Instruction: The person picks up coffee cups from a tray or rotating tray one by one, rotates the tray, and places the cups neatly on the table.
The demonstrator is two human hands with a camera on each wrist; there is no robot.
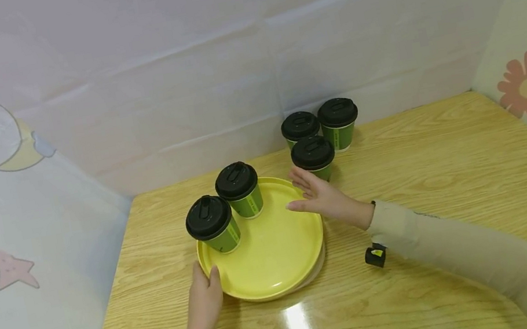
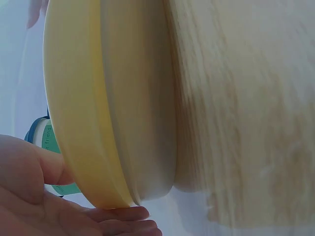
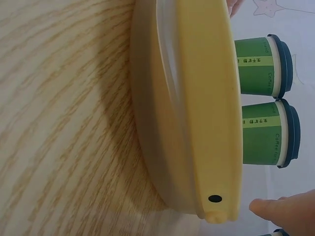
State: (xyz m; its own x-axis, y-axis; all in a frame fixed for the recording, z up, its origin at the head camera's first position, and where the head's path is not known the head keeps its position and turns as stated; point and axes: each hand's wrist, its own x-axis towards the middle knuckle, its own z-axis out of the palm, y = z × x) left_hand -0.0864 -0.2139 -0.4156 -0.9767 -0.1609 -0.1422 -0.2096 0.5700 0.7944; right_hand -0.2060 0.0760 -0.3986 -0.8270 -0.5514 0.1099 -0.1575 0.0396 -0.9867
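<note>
A round yellow tray (image 1: 278,250) sits over a pale base (image 2: 140,98) on the wooden table. Two green paper coffee cups with black lids stand upright on its left part, a nearer cup (image 1: 223,237) and a farther cup (image 1: 249,203). My left hand (image 1: 205,301) grips the tray's left edge, thumb near the rim and fingers along the outer side. Fingers spread, my right hand (image 1: 325,199) hovers by the tray's right edge, holding nothing. Just beyond it stands another lidded cup (image 1: 313,154). The right wrist view shows a black dot (image 3: 215,198) on the tray's side.
Two more lidded cups, a left one (image 1: 300,125) and a right one (image 1: 339,124), stand close together at the back by the cloth wall (image 1: 186,84). The wooden table (image 1: 428,170) extends to the right. Cloth panels with printed shapes flank it.
</note>
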